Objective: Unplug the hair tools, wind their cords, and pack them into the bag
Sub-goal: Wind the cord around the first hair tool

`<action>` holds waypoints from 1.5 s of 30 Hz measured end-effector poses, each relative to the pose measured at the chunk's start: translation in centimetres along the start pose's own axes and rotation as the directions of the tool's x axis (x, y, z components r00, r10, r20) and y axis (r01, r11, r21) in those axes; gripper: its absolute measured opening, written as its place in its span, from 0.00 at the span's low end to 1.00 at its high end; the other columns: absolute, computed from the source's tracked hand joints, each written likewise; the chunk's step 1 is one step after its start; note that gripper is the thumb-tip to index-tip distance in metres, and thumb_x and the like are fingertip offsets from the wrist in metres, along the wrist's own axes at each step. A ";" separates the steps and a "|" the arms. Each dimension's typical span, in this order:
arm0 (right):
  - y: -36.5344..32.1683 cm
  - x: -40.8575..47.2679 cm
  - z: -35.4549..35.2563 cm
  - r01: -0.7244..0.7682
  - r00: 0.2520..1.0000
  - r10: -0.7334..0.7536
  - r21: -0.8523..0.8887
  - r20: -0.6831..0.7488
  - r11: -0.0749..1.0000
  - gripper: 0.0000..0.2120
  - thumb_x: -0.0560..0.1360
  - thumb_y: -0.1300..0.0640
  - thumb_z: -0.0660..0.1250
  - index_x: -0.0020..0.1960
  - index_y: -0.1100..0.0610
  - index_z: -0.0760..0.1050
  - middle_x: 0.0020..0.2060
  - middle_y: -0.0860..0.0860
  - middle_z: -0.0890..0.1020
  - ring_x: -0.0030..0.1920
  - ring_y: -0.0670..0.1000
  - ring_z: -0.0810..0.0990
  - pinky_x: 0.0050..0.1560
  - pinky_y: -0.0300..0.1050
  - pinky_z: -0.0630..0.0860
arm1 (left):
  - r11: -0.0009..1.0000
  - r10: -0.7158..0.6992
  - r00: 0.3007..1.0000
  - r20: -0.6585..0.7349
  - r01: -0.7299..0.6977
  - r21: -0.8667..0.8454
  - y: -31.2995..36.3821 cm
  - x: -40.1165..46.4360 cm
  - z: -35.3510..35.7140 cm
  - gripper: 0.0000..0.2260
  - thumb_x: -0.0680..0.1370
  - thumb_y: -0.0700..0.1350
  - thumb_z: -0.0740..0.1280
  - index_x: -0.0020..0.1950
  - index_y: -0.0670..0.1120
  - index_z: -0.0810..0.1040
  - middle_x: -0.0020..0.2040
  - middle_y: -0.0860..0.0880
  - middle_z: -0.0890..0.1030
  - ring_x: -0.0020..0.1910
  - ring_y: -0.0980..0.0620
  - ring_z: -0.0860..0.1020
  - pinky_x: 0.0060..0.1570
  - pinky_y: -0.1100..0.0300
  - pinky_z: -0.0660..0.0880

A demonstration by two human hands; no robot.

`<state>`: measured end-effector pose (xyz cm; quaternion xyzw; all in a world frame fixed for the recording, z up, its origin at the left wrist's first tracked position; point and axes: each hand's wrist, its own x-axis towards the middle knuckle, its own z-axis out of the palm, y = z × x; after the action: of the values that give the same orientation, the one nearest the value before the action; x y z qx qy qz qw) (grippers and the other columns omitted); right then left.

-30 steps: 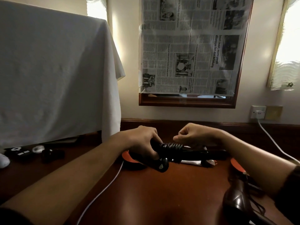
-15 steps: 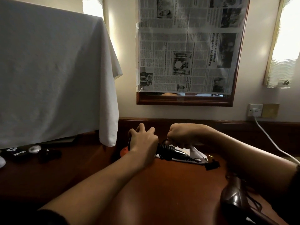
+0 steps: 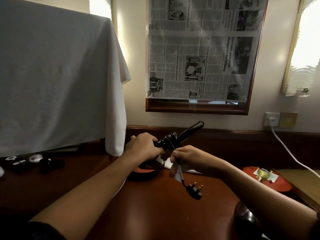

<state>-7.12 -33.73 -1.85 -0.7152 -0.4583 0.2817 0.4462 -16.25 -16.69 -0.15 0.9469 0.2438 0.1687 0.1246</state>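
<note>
My left hand [image 3: 144, 146] grips the handle of a black curling iron [image 3: 187, 133], whose barrel points up and to the right above the desk. Several turns of its black cord [image 3: 169, 140] are wound round the handle. My right hand [image 3: 186, 157] pinches the loose end of that cord just below the coil. The black three-pin plug [image 3: 195, 188] dangles from it over the wooden desk [image 3: 164, 205]. A dark brown hair dryer [image 3: 245, 215] lies at the bottom right, mostly hidden behind my right forearm. No bag is in sight.
A white cable [image 3: 287, 148] runs from a wall socket [image 3: 271, 119] down to the right. A red tray [image 3: 270, 181] with a packet sits at right, a red-rimmed dish [image 3: 145, 172] under my left wrist. Dark small items [image 3: 34, 161] lie left, below a white draped cloth [image 3: 57, 80].
The curling iron has been lifted off the desk and tilted barrel-up. My right hand dropped below the coil with the cord end, and the plug now hangs free.
</note>
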 end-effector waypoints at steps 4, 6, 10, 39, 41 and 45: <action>1.7 -0.2 -0.1 0.015 0.999 -0.016 0.023 0.033 1.000 0.20 0.84 0.46 0.53 0.44 0.58 0.75 0.35 0.54 0.81 0.40 0.52 0.80 0.46 0.45 0.75 | 0.978 0.011 0.995 0.095 0.009 -0.207 -0.9 0.5 -0.8 0.15 0.70 0.61 0.73 0.53 0.57 0.84 0.49 0.54 0.82 0.52 0.52 0.79 0.55 0.53 0.77; 2.3 -0.4 0.1 0.020 0.999 -0.017 -0.093 0.036 0.995 0.25 0.84 0.43 0.51 0.43 0.59 0.77 0.35 0.56 0.82 0.38 0.52 0.81 0.47 0.43 0.76 | 0.968 0.030 0.990 0.139 0.006 -0.252 -1.2 0.5 -1.2 0.16 0.71 0.59 0.74 0.56 0.56 0.83 0.49 0.55 0.81 0.50 0.55 0.80 0.49 0.60 0.76; 4.0 -0.4 -0.2 -0.019 0.992 0.055 -0.306 0.110 0.952 0.33 0.80 0.36 0.50 0.41 0.61 0.79 0.36 0.56 0.83 0.38 0.52 0.82 0.51 0.43 0.77 | 0.913 0.089 0.964 0.251 0.022 -0.407 -2.0 0.7 -2.1 0.15 0.70 0.55 0.76 0.55 0.55 0.85 0.48 0.52 0.85 0.48 0.54 0.84 0.49 0.59 0.80; -3.4 -0.2 -3.8 -0.217 0.973 0.138 -0.516 -0.187 0.828 0.14 0.79 0.58 0.61 0.44 0.67 0.81 0.32 0.53 0.80 0.31 0.48 0.76 0.34 0.42 0.73 | 0.905 0.212 0.924 0.317 -0.308 0.292 3.8 -2.8 1.7 0.19 0.73 0.57 0.72 0.61 0.51 0.80 0.56 0.48 0.77 0.60 0.43 0.67 0.50 0.46 0.73; -3.2 0.0 -2.4 -0.223 0.962 0.107 -0.499 -0.252 0.838 0.13 0.79 0.60 0.60 0.42 0.66 0.79 0.31 0.53 0.80 0.30 0.48 0.75 0.33 0.41 0.71 | 0.921 0.158 0.942 0.297 -0.249 0.298 3.7 -2.3 2.1 0.18 0.73 0.58 0.71 0.60 0.51 0.81 0.57 0.47 0.76 0.61 0.40 0.67 0.55 0.42 0.73; -1.8 0.8 -0.3 -0.196 0.963 0.054 -0.549 -0.264 0.813 0.11 0.77 0.62 0.63 0.42 0.66 0.81 0.37 0.57 0.82 0.31 0.49 0.74 0.32 0.40 0.71 | 0.956 0.035 0.946 0.321 -0.125 0.264 2.8 -1.1 2.6 0.22 0.68 0.64 0.67 0.57 0.55 0.82 0.56 0.48 0.78 0.59 0.40 0.71 0.58 0.42 0.75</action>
<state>-7.29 -32.78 -0.11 -0.8727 -0.4167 0.0736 0.2435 -15.01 -20.02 -1.98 0.9788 0.2035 -0.0149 0.0188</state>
